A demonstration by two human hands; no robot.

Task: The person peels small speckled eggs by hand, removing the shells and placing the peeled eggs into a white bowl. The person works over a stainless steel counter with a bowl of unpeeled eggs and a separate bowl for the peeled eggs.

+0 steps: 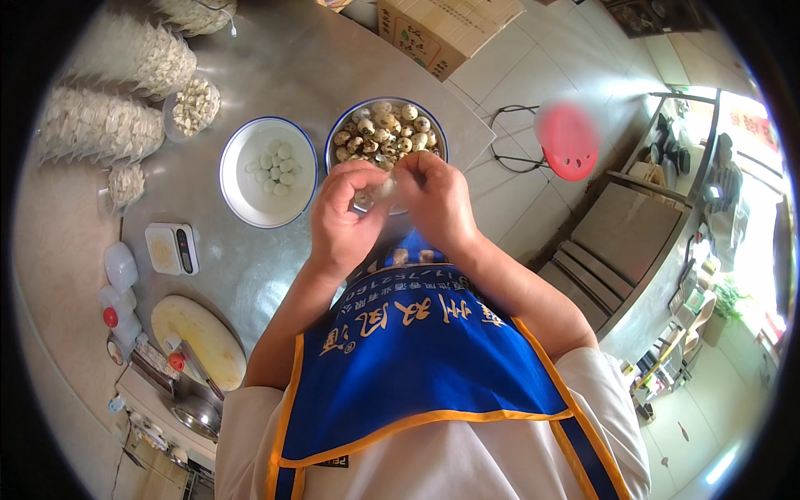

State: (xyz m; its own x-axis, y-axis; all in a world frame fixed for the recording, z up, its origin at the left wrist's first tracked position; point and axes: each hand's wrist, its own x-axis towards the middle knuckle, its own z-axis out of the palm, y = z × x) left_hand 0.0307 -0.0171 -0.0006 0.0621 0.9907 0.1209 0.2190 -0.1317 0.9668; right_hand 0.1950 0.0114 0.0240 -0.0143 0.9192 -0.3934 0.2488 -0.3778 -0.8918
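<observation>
Both my hands meet over the near rim of a blue-rimmed metal bowl (442,125) filled with speckled quail eggs (370,137). Between the fingertips of my left hand (350,209) and my right hand (434,197) is a small pale egg (386,187), partly hidden and blurred; how much shell is on it I cannot tell. To the left of that bowl stands a white bowl (240,200) with a blue rim. Several peeled white eggs (278,167) lie in the middle of it, seemingly in water.
Left on the steel table (250,56) are stacked plastic tubs (103,125) of pale pieces, a kitchen scale (170,249) and a round cutting board (209,331) with a knife. A cardboard box (437,31) lies beyond; a red stool (569,140) stands right.
</observation>
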